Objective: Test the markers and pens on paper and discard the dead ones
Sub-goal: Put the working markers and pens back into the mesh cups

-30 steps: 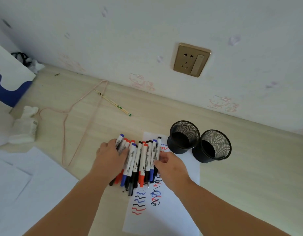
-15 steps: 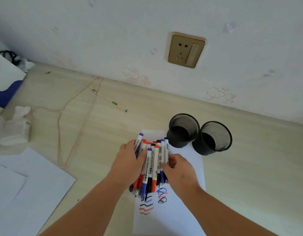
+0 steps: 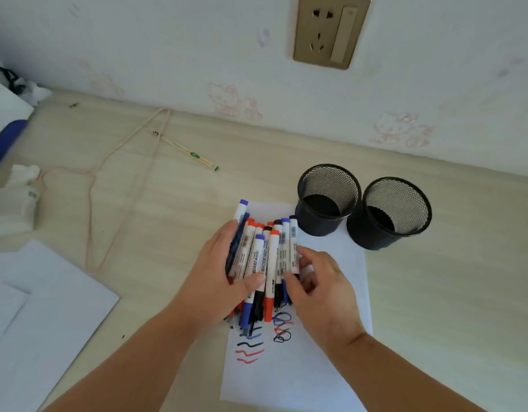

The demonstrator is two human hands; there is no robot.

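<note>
Wood-grain desk (image 3: 435,292) (white wall behind): both hands' fingers (image 3: 289,285) clamp the marker bundle (image 3: 262,257).

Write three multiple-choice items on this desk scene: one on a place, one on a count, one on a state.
1. Where do the mesh cups stand?
A. right of the marker bundle
B. left of it
C. on the loose sheets

2. How many mesh cups?
A. one
B. two
C. three

3. What are the hands doing?
A. resting flat
B. writing
C. gripping the bundle

Answers: 1 A, the cups stand beyond the paper's far right corner. 2 B, a second cup is beside the first. 3 C, left hand and right hand clasp the markers from both sides.
</note>
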